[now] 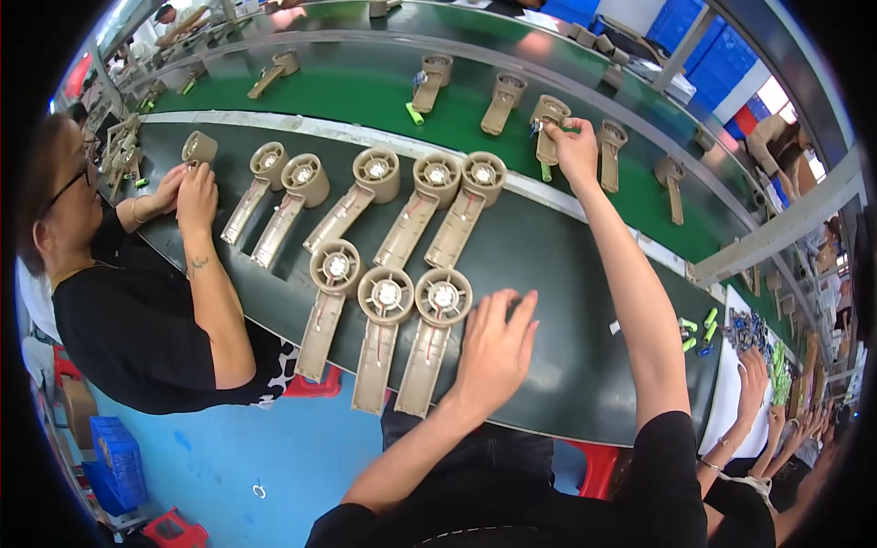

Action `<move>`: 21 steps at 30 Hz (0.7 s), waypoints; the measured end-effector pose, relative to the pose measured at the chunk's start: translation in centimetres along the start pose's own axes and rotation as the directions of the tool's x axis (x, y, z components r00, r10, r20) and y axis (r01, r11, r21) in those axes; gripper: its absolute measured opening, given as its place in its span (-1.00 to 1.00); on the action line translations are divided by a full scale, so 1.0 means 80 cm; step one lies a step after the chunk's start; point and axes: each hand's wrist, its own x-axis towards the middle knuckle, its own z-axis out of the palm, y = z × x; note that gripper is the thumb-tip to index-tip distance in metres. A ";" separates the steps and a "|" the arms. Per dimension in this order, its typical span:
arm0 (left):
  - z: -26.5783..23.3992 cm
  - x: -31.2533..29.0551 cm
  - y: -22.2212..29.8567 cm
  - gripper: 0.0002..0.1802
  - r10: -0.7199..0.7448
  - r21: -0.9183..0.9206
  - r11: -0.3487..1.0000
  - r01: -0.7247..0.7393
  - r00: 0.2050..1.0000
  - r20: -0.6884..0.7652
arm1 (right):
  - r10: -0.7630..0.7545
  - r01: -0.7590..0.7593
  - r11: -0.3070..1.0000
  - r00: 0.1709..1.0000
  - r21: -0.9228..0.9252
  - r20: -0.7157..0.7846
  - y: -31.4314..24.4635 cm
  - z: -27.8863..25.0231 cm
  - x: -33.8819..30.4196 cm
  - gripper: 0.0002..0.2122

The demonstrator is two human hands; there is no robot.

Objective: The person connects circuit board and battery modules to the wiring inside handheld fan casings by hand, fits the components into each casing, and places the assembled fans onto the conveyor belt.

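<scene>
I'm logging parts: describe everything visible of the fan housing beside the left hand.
The fan housing is beige and looks plastic: a round, spoked ring with a silvery centre, and a long, open handle channel with a red wire. It lies on the dark table, ring at the far end, handle end at the near edge. The left hand, grip open, is at its right; contact unclear.

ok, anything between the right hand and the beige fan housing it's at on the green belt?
Nothing visible: the right hand reaches right onto the fan housing. The pale rail passes beneath the forearm, not between them.
</scene>
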 end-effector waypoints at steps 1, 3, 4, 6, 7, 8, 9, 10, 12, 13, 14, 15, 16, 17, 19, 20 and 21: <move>-0.001 0.000 0.000 -0.59 0.008 0.014 1.000 -0.009 1.000 0.016 | -0.014 0.014 1.000 1.000 0.003 0.000 0.001 0.006 0.011 -0.56; -0.004 -0.003 -0.001 -0.62 -0.007 0.031 1.000 0.006 0.999 0.044 | -0.066 0.029 0.923 0.994 -0.384 -0.082 -0.009 0.023 0.023 -0.51; -0.005 -0.002 -0.001 -0.62 -0.006 0.037 0.999 0.005 0.999 0.032 | -0.065 0.030 0.892 0.996 -0.450 -0.062 -0.013 0.024 0.031 -0.48; -0.007 -0.003 0.001 -0.62 0.000 0.046 0.999 -0.002 0.999 0.051 | -0.480 0.322 0.751 0.865 -0.577 -0.142 -0.031 0.032 0.032 -0.49; -0.009 -0.003 0.002 -0.64 -0.016 0.051 0.999 0.013 0.998 0.058 | -0.486 0.332 0.752 0.862 -0.569 -0.141 -0.041 0.043 0.033 -0.49; -0.011 -0.003 0.002 -0.64 -0.020 0.063 0.998 0.017 0.999 0.049 | -0.331 0.255 0.817 0.942 -0.517 -0.060 -0.075 0.056 0.019 -0.51; -0.009 -0.003 0.001 -0.64 -0.017 0.053 0.998 0.013 0.998 0.065 | -0.161 0.150 0.859 0.987 -0.489 0.020 -0.090 0.062 0.012 -0.50; -0.007 -0.002 0.001 -0.64 -0.012 0.045 0.999 0.008 0.997 0.081 | -0.003 0.080 0.883 0.986 -0.463 0.164 -0.087 0.076 0.022 -0.46; -0.007 -0.002 0.002 -0.64 -0.008 0.044 0.999 0.004 0.996 0.084 | 0.195 -0.020 0.919 0.891 -0.394 0.409 -0.103 0.088 0.012 -0.39; -0.007 -0.003 0.001 -0.64 -0.009 0.047 0.999 0.006 0.997 0.077 | 0.178 -0.015 0.928 0.896 -0.372 0.407 -0.098 0.101 0.012 -0.46; -0.007 -0.004 0.002 -0.65 -0.009 0.047 0.999 0.005 0.997 0.071 | 0.163 -0.011 0.935 0.901 -0.354 0.401 -0.097 0.106 0.009 -0.53; -0.006 -0.005 0.002 -0.65 -0.001 0.042 0.999 -0.002 0.997 0.079 | 0.167 -0.019 0.934 0.905 -0.356 0.391 -0.094 0.103 0.008 -0.53; -0.005 -0.005 0.002 -0.65 0.003 0.031 1.000 -0.005 0.998 0.067 | 0.191 -0.153 0.980 0.894 -0.124 0.405 -0.089 0.096 0.007 -0.61; -0.002 -0.003 0.003 -0.66 0.004 0.018 1.000 -0.005 0.998 0.056 | 0.207 -0.278 0.954 0.881 0.113 0.424 -0.085 0.087 0.005 -0.66; -0.006 -0.005 0.000 -0.67 -0.002 0.021 1.000 0.001 0.998 0.057 | 0.173 -0.297 0.932 0.866 0.205 0.469 -0.094 0.056 -0.022 -0.68; -0.006 -0.004 0.001 -0.68 -0.001 0.015 1.000 0.000 0.999 0.051 | 0.129 -0.308 0.906 0.855 0.290 0.503 -0.102 0.026 -0.039 -0.69; -0.003 -0.003 0.002 -0.69 -0.005 -0.009 1.000 0.006 0.999 0.050 | 0.129 -0.292 0.919 0.857 0.265 0.499 -0.106 -0.011 -0.060 -0.71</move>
